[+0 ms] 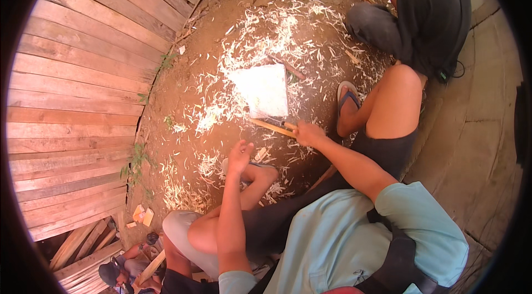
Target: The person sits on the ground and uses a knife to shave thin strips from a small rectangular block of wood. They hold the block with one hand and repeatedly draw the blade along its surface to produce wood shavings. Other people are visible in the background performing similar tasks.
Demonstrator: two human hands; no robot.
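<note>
Now, your right hand (310,135) grips a stick (271,126) just beside the white board (270,91); your left hand (241,156) is loosely curled, seemingly empty. If your grip loosened, the stick could drop.

Walled from eight to eleven o'clock with reddish planks (77,100), fringed near nine by green weeds (136,164). Floored in brown earth (177,94), strewn with pale shavings (281,28) toward twelve. Bounded at three by wooden boards (485,122). Lit brightest near the centre.
</note>
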